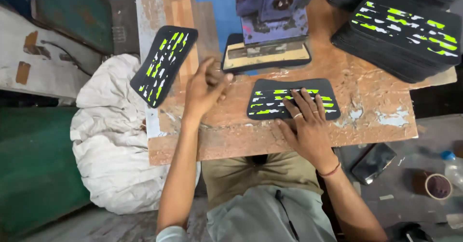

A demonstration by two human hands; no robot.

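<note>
My right hand (307, 126) lies flat, fingers spread, on a black pad with green and white marks (270, 102) in the middle of the worn wooden table (366, 97). My left hand (205, 88) hovers open over the table, just right of a second printed black pad (164, 63) that lies tilted over the table's left edge. Behind both hands stands a blue press machine (272, 10), and a black-edged tan piece (266, 59) sits under its head.
A tall stack of printed black pads (400, 34) fills the table's far right. A white sack (108, 141) sits on the floor at the left. A dark phone (374, 162), a small cup (438, 185) and a bottle (453, 167) lie on the floor at the right.
</note>
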